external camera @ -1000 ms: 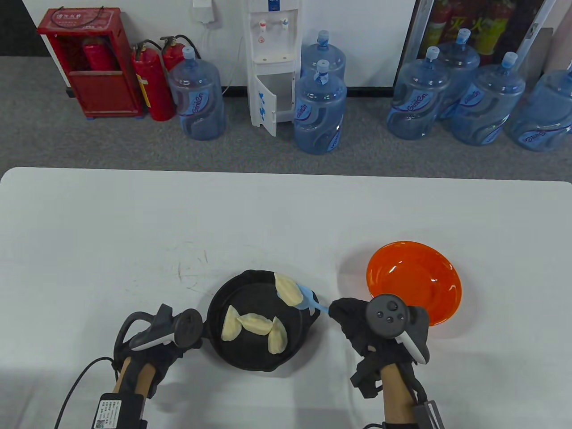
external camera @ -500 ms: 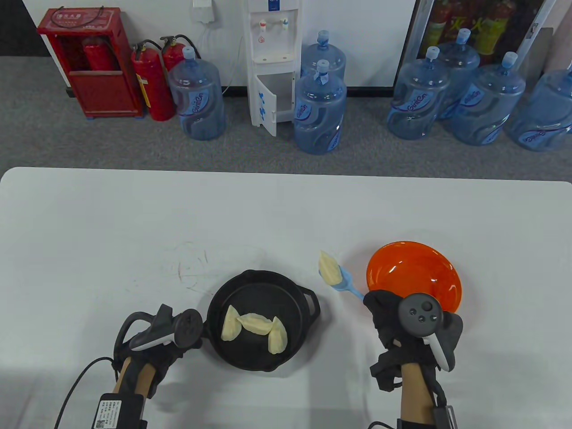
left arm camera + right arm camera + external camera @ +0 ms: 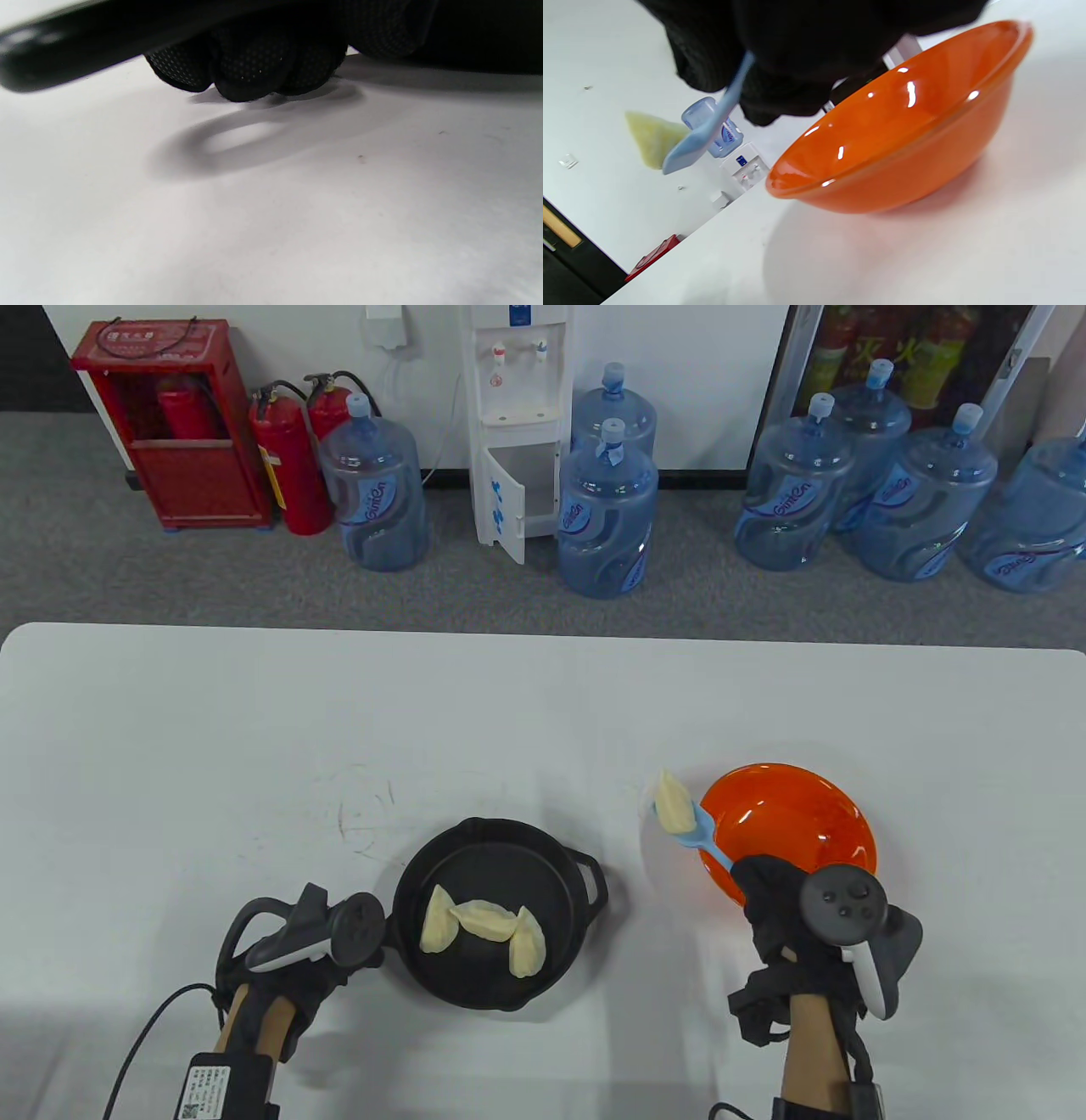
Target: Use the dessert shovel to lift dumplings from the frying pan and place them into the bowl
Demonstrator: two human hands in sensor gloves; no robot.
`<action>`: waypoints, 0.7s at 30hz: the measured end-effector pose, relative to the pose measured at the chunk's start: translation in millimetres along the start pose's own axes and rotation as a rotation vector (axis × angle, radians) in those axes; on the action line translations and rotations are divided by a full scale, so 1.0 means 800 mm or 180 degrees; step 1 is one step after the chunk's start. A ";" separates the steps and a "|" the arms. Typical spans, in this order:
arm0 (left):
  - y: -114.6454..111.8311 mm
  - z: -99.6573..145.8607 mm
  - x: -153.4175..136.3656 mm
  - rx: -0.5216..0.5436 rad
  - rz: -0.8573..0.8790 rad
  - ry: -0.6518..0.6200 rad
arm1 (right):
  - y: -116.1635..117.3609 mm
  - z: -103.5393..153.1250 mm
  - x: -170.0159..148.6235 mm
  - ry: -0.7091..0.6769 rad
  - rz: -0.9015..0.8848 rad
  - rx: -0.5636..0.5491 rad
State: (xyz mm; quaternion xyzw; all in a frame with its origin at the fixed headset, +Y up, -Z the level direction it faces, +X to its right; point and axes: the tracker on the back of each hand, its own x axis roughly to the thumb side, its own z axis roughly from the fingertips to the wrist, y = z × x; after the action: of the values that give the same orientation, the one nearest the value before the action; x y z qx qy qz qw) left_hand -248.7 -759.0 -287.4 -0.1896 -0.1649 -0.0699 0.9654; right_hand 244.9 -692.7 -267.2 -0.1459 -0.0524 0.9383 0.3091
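A black frying pan (image 3: 501,865) sits near the table's front edge with three pale dumplings (image 3: 484,929) lying in it. My left hand (image 3: 339,967) grips the pan's handle at its left side; in the left wrist view its fingers (image 3: 250,67) curl under the dark handle (image 3: 63,34). My right hand (image 3: 768,899) holds a light blue dessert shovel (image 3: 704,836) in the air, and one dumpling (image 3: 673,806) lies on its blade. That dumpling hovers just left of the orange bowl (image 3: 789,823), outside its rim. The right wrist view shows the shovel (image 3: 708,131), the dumpling (image 3: 651,137) and the bowl (image 3: 903,127).
The white table (image 3: 543,712) stretches wide behind the pan and bowl. The pan's small loop handle (image 3: 594,882) points right, toward the bowl. Water bottles (image 3: 607,517), a dispenser and fire extinguishers stand on the floor beyond the far edge.
My right hand lifted one dumpling on the shovel out of the pan's far right and carried it rightward to the bowl's left rim. The left hand and pan stayed still.
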 end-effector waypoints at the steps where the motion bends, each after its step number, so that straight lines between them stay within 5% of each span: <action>1: 0.000 0.000 0.000 -0.0001 0.0001 0.0000 | -0.001 0.000 -0.001 0.0026 0.0005 -0.0014; 12: 0.000 0.000 0.000 -0.0003 0.0008 -0.0001 | -0.013 0.000 -0.020 0.0528 0.0211 -0.0174; 21: -0.001 0.000 0.000 -0.0001 0.0014 0.0004 | -0.018 -0.004 -0.030 0.0782 0.0345 0.0205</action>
State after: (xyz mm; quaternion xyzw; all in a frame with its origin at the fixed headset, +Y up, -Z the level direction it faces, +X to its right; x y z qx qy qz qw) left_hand -249.0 -759.3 -287.3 -0.1901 -0.1639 -0.0678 0.9656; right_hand 272.5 -695.7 -261.6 -0.2524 0.0240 0.9299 0.2665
